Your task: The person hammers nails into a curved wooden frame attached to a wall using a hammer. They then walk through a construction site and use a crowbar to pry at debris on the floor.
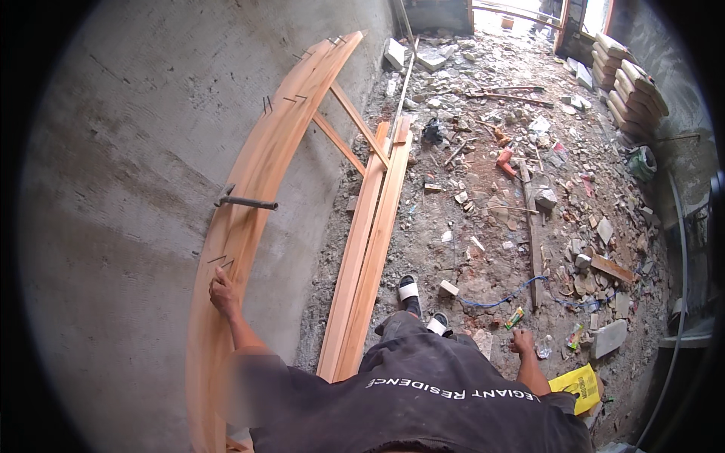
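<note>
A long wooden plank [257,162] stands raised along the wall at my left, with nails sticking out of it in small groups. At its near part my left hand [224,293] has its fingers pinched at a thin nail [227,263], beside another nail [217,259]. Farther along the plank, a hammer [253,203] lies across the wood with its handle pointing right. My right hand [521,342] hangs low at my right side, fingers curled; whatever they may hold is hidden. Nearest to it are a small green-and-yellow wrapper [514,317] and a yellow bag [578,389].
Two slanted wooden braces [359,124] run from the plank down to long beams [370,249] on the ground. Rubble and broken blocks [609,339] litter the floor. An orange power tool [507,162], a blue cord [498,303] and stacked sacks [634,94] lie to the right.
</note>
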Demonstrator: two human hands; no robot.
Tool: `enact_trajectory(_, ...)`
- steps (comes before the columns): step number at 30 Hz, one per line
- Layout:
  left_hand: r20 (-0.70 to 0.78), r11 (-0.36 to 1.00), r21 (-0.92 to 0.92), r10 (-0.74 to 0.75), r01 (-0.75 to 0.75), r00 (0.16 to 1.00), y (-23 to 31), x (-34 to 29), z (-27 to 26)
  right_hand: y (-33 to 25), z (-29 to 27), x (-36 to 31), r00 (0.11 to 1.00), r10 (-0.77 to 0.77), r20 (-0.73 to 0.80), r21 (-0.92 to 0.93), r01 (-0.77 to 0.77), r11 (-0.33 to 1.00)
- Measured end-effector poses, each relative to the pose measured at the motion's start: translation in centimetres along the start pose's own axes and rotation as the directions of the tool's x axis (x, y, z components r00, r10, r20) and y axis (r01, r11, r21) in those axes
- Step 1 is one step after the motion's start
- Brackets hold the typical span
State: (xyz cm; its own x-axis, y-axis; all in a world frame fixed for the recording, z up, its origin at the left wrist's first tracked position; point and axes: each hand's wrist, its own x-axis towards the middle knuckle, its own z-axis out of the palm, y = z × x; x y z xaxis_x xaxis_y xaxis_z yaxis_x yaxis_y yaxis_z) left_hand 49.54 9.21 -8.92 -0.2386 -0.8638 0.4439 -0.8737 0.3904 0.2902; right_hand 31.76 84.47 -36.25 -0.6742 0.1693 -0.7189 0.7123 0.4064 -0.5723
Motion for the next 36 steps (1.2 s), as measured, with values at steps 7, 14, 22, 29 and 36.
enact_trajectory(7,-0.016,1.0,0.011,0.018,-0.018,1.0,1.1,-0.5,-0.5,-1.4,1.0,0.7,0.995,-0.013,0.094,-0.037,0.016,0.999)
enact_trajectory(14,-0.01,1.0,0.021,-0.016,0.017,1.0,0.8,-0.4,-0.2,-0.4,0.6,-0.4,0.988,0.118,0.096,-0.053,-0.114,0.992)
enact_trajectory(22,-0.045,0.999,0.026,0.038,-0.037,0.998,0.4,-0.7,-0.3,-2.0,1.2,-2.2,0.992,0.122,0.027,-0.11,-0.118,0.987)
enact_trajectory(29,-0.032,0.998,0.026,0.066,-0.065,0.997,1.8,-0.6,-1.3,0.1,1.9,-0.2,0.997,0.053,0.05,-0.082,-0.049,0.995)
enact_trajectory(36,-0.027,0.997,0.053,0.052,-0.051,0.998,-0.1,-0.4,0.2,-0.1,1.9,-0.8,0.996,0.084,0.043,-0.075,-0.081,0.994)
